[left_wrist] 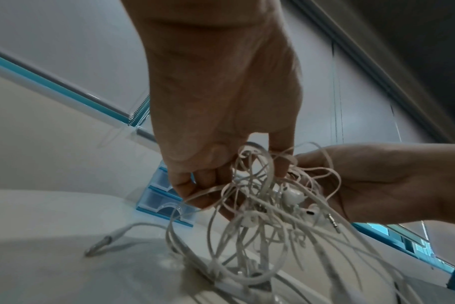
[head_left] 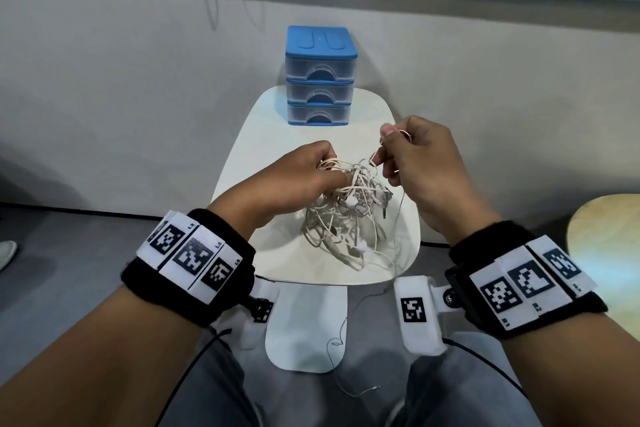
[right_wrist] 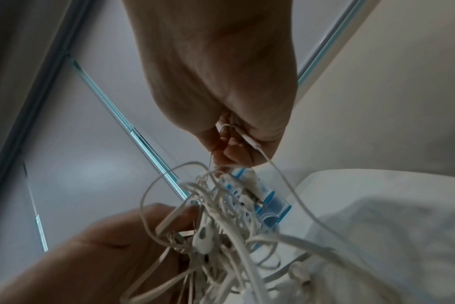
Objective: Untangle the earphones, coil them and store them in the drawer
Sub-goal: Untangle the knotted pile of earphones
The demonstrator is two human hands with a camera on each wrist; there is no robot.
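A blue-topped chest of three clear plastic drawers (head_left: 320,80), all closed, stands at the far end of the small white rounded table (head_left: 242,149). The tangled white earphones (head_left: 346,215) lie mid-table, their upper part lifted. The left hand (head_left: 294,177) grips a bunch of cords; the right hand (head_left: 415,156) pinches a single thin cord. Black wristbands (head_left: 194,260) carry square-coded tags marked L3–L5, R1, R2. One cord trails off the near edge.

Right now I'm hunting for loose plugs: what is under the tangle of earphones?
The tangle of earphones lies on the white table, partly lifted by the left hand and right hand. Whatever sits beneath its lower loops is covered.
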